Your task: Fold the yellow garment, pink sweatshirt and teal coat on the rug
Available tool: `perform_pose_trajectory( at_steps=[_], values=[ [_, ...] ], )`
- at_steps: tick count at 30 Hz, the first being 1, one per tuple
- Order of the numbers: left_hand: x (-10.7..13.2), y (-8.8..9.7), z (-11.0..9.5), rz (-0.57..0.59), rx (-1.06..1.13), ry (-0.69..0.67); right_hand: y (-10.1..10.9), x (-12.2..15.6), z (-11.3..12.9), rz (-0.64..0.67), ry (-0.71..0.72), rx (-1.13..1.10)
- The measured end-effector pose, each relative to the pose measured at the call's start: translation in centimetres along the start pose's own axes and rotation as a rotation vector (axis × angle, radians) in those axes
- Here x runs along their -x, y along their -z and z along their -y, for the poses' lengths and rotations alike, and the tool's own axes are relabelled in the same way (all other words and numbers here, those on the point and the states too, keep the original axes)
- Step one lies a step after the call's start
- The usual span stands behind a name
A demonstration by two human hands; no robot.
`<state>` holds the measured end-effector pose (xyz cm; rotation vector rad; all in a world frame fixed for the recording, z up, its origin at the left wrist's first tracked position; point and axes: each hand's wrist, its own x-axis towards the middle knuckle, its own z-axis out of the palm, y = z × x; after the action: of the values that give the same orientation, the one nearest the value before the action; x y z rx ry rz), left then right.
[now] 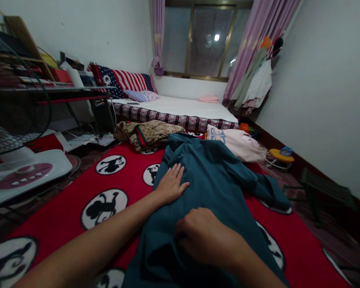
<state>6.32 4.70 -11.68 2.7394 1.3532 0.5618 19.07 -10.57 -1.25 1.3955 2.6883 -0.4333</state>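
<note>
A long teal garment (216, 184) lies spread over a red blanket (75, 188) printed with black-and-white round animal figures. One of its long sleeves reaches out to the right; the other sleeve cannot be made out. My left hand (171, 185) rests flat on the garment's left side, its fingers stretched away from me. Nearer to me, my right hand (205, 234) is closed on the garment, where the cloth rises in folds beside the knuckles. Its fingertips are hidden under the hand.
Beyond the garment lie a brown patterned cloth item (156, 134) and a pale pink garment (237, 143). A bed (180, 106) stands below the window. To the left are a cluttered desk (78, 89), a wire fan guard (15, 104) and a white table (57, 162). Stools (280, 156) stand on the right.
</note>
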Motion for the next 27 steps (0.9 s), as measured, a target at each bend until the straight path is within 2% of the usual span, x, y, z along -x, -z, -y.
perform_pose_trajectory(
  at_steps=[3,5,7,10,12,13,16,19,21,24,26,27],
  values=[
    [0.5,-1.4,0.1,0.011,-0.037,0.001,-0.2,-0.8,-2.4,-0.044,-0.024,-0.190],
    [0.4,-1.5,0.3,0.008,-0.046,-0.005,-0.3,-1.2,-4.9,-0.129,-0.142,-0.284],
    [0.3,-1.4,0.5,0.009,-0.045,-0.006,-0.3,-1.4,-7.9,-0.333,-0.345,-0.305],
    [0.3,-1.4,0.7,-0.010,-0.027,-0.009,-0.6,-0.5,-12.8,-0.726,-0.668,-0.205],
    [0.3,-1.6,0.8,-0.029,-0.011,-0.011,-1.0,1.0,-15.7,-0.899,-0.886,-0.055],
    [0.3,-1.8,0.8,-0.038,-0.004,-0.012,-1.3,1.9,-17.0,-0.943,-1.006,0.028],
    [0.4,-2.0,0.9,-0.057,0.010,-0.014,-2.6,4.6,-20.2,-0.939,-1.323,0.163],
    [0.3,-2.0,0.8,-0.051,0.007,-0.008,-4.0,6.3,-22.2,-0.834,-1.502,0.090],
    [0.3,-1.9,0.8,-0.038,0.002,-0.004,-4.7,7.0,-23.0,-0.758,-1.531,0.019],
    [0.3,-1.7,0.6,-0.035,0.003,0.001,-5.1,7.4,-23.5,-0.700,-1.474,-0.064],
    [0.3,-1.6,0.5,-0.042,0.006,0.004,-5.0,7.4,-23.6,-0.765,-1.444,-0.119],
    [0.4,-1.5,0.5,-0.045,0.009,0.005,-4.9,7.3,-23.6,-0.852,-1.427,-0.172]
  ],
)
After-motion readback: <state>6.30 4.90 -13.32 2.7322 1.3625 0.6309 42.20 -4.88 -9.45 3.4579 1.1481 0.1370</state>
